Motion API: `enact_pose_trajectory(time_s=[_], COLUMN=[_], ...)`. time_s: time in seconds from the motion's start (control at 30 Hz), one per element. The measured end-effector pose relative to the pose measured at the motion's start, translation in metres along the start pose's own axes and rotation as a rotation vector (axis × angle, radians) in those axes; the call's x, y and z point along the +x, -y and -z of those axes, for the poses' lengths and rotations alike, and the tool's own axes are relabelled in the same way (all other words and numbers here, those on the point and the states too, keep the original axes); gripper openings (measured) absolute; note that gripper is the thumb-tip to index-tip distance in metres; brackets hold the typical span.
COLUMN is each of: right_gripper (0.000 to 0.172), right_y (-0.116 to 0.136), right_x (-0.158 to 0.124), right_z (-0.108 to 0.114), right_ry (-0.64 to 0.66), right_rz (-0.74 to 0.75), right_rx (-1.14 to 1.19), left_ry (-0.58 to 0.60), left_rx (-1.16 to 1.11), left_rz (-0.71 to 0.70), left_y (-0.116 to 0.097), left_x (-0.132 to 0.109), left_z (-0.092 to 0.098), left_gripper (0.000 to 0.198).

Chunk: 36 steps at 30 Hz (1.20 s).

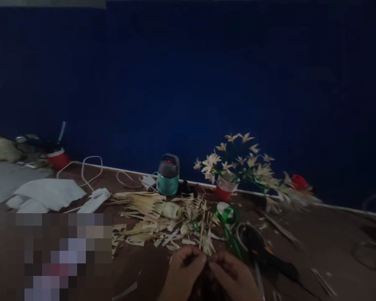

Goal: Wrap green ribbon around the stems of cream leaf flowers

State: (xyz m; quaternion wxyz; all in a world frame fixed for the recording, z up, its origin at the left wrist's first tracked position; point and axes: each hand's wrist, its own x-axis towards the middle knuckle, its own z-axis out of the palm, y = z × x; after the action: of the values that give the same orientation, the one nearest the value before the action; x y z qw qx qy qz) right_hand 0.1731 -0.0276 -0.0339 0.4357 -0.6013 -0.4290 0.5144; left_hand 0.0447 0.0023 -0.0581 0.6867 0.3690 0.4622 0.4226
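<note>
Close together at the bottom centre are my left hand (183, 274) and my right hand (233, 276), both pinched with fingertips nearly meeting. What they hold, if anything, is too small and dark to make out. Just beyond the fingertips lies a spread of pale dried husk strips and cut petal shapes (144, 211). Beyond my right hand, a roll of green ribbon (227, 213) trails a loose end toward me. A dark hot glue gun (277, 263) lies to the right of that hand.
Pale flowers (244, 161) stand in a red-and-white paper cup (226, 187) by the blue wall. A teal-and-grey bottle-like container (168, 177) stands left of it. White cloth (50, 194), a white cable (92, 158) and a red cup (58, 159) are at left. Blurred blocks cover the lower left.
</note>
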Motion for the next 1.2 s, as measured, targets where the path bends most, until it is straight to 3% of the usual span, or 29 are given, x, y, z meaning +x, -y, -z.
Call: enact_pose_trajectory(time_s=[0.17, 0.53, 0.77, 0.97, 1.2], right_gripper=[0.044, 0.031, 0.03, 0.013, 0.011], right_y=[0.004, 0.01, 0.014, 0.023, 0.02], right_x=[0.001, -0.004, -0.005, -0.016, -0.018], right_z=[-0.005, -0.004, -0.009, -0.009, -0.009], right_ry=[0.057, 0.009, -0.016, -0.19, -0.185], right_rz=[-0.101, 0.036, 0.0, 0.279, 0.412], right_rx=[0.19, 0.087, 0.1, -0.252, -0.437], left_ry=[0.022, 0.035, 0.037, -0.022, 0.0], left_rx=[-0.02, -0.095, -0.031, 0.009, -0.061], left_rz=[0.026, -0.018, -0.084, -0.085, -0.037], left_y=[-0.003, -0.022, -0.025, -0.024, -0.023], left_x=[-0.004, -0.016, -0.018, -0.018, -0.019], left_z=[-0.002, -0.005, -0.005, -0.006, -0.007], left_gripper=[0.039, 0.027, 0.021, 0.021, 0.023])
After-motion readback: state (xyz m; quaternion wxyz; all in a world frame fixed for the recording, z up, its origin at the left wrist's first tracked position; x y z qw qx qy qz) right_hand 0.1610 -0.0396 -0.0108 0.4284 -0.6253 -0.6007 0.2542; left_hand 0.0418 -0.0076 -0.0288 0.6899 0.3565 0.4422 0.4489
